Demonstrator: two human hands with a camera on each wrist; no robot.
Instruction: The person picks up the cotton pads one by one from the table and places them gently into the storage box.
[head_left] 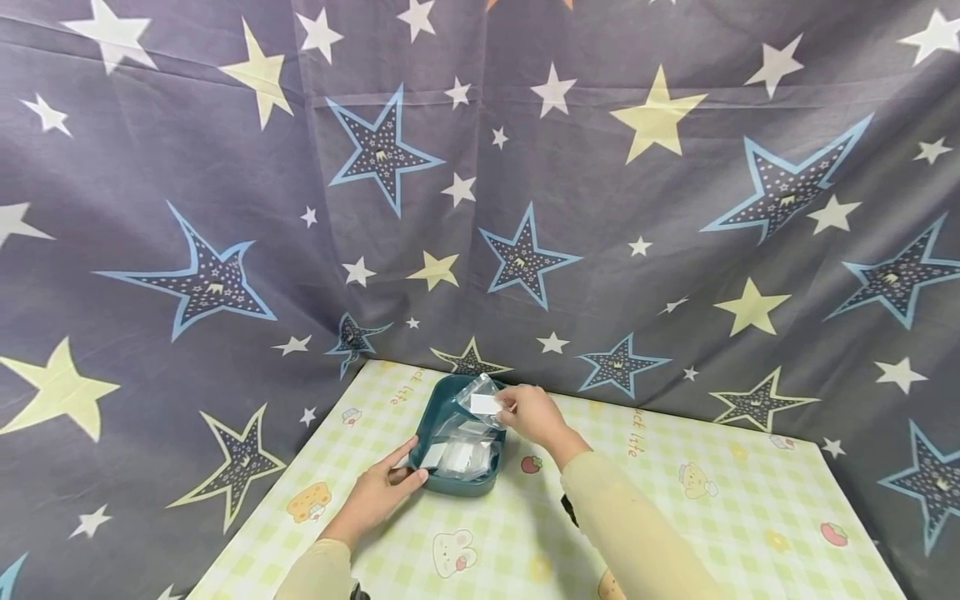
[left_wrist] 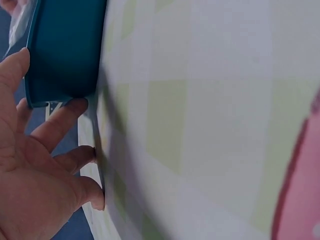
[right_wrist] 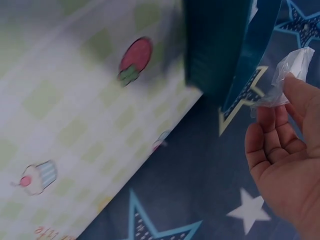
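Note:
A dark teal plastic bin point(head_left: 457, 485) stands on the table with several small clear plastic bags point(head_left: 462, 450) in it, white pieces inside them. My right hand point(head_left: 534, 414) pinches another clear bag point(head_left: 480, 403) with a white piece in it, above the bin's far right part. In the right wrist view, thumb and fingertips grip this bag point(right_wrist: 290, 75). My left hand point(head_left: 377, 492) touches the bin's near left corner, its fingers spread. The left wrist view shows the thumb at the rim and a finger low against the bin's wall point(left_wrist: 65, 50).
A green-and-white checked cloth point(head_left: 667, 517) with cartoon prints covers the table. A grey curtain point(head_left: 420, 325) with stars hangs right behind the table's far edge and along both sides. The bin sits near the far left corner.

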